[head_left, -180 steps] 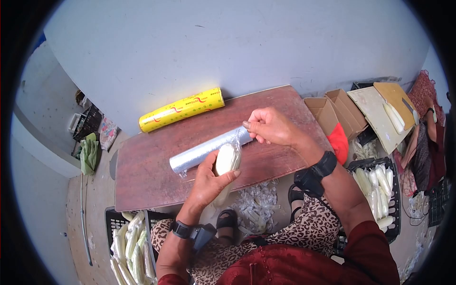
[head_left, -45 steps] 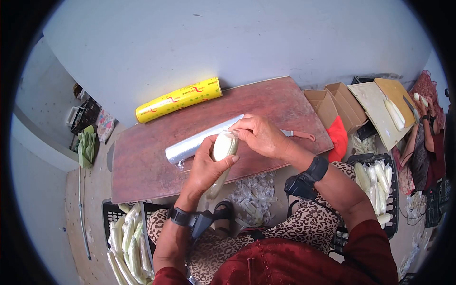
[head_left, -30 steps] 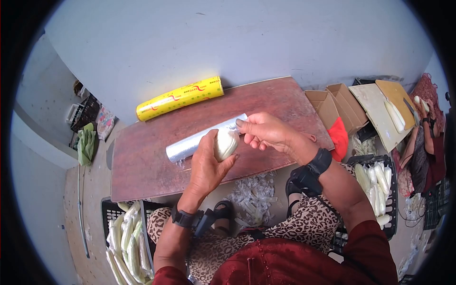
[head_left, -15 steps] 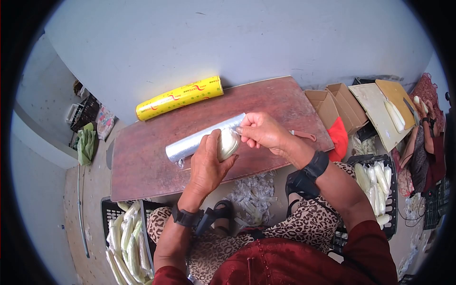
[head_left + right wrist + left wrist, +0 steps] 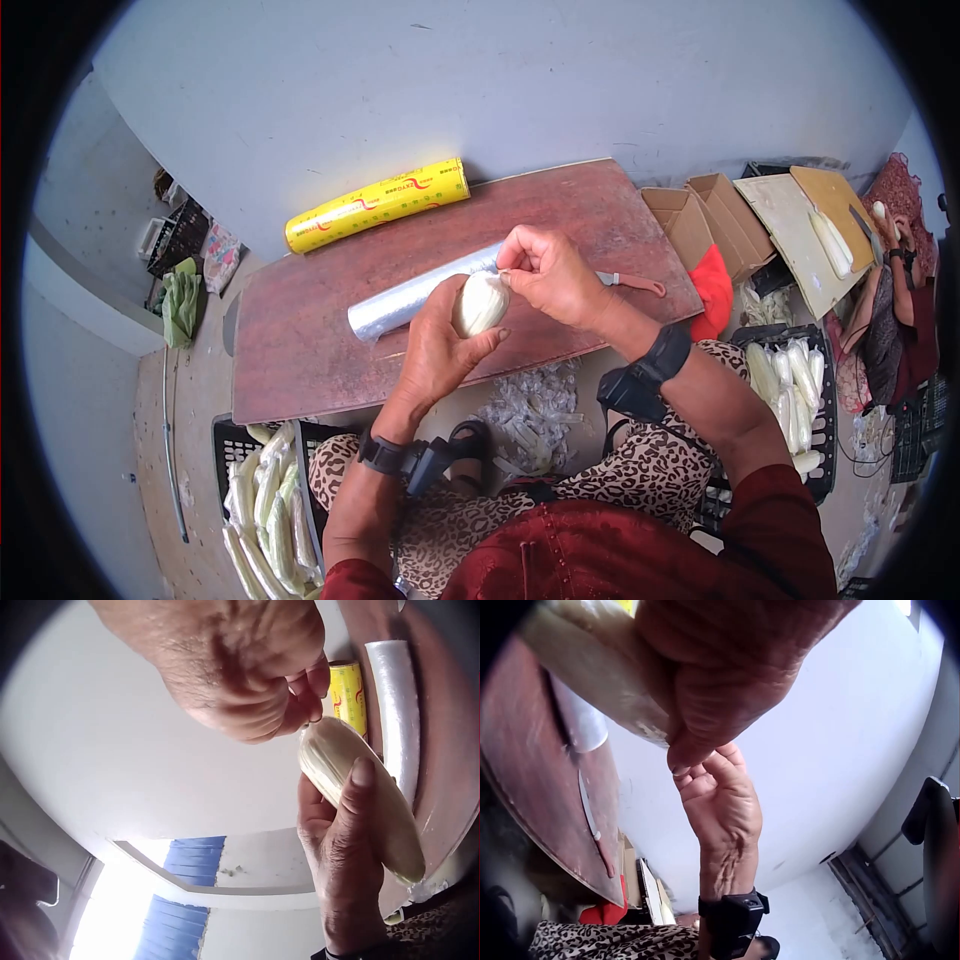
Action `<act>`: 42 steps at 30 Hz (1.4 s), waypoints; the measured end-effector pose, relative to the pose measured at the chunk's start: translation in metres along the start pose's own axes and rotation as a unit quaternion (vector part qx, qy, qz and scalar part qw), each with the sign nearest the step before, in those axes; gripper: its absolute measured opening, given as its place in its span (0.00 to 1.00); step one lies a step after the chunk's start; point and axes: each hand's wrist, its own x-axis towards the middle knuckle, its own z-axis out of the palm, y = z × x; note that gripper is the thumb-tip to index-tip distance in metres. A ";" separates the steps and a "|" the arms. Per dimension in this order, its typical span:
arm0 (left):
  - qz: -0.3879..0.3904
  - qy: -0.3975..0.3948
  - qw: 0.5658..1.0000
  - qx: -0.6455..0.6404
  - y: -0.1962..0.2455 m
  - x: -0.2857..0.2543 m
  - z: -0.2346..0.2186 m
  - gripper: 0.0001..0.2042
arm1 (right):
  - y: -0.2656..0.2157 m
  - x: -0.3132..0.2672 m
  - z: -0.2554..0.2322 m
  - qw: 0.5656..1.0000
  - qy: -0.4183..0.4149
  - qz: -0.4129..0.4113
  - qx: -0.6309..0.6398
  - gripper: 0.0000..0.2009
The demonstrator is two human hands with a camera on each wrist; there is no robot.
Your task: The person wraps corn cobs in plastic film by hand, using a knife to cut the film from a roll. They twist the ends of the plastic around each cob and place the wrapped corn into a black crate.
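Observation:
My left hand (image 5: 440, 350) grips a long pale vegetable (image 5: 330, 754) wrapped in cling film, with leaf-like ridges along it. It is held tilted over the table's front edge, its rounded end up. With thumb and fingertips, my right hand (image 5: 555, 285) pinches the film at that upper end, as the right wrist view shows. Behind the hands a roll of cling film (image 5: 405, 300) lies on the reddish-brown table (image 5: 300, 370). A knife (image 5: 640, 284) with a reddish handle lies beside my right hand; in the left wrist view its blade shows too.
A yellow printed roll (image 5: 380, 205) lies at the table's back edge against the wall. Crates of wrapped pale vegetables stand at lower left (image 5: 265, 500) and right (image 5: 795, 400). Cardboard boxes (image 5: 705, 230) and a red cloth (image 5: 711, 295) are right of the table. Another person's hands (image 5: 893, 235) show far right.
Six seconds ago my right hand was lifted away from the upper end; it now pinches film right there. Over the last second it pulled and turned at that end while my left hand kept its grip.

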 end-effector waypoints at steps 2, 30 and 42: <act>-0.039 -0.020 0.998 -0.044 0.008 0.001 -0.003 0.34 | -0.007 -0.003 0.003 0.998 0.023 -0.045 -0.038 0.04; 0.031 0.036 0.999 0.020 0.002 0.000 0.000 0.34 | -0.006 -0.006 0.011 0.993 0.085 -0.081 -0.016 0.08; 0.068 0.065 0.983 0.160 0.007 -0.001 -0.002 0.34 | -0.003 -0.004 0.006 0.991 0.013 0.007 -0.132 0.04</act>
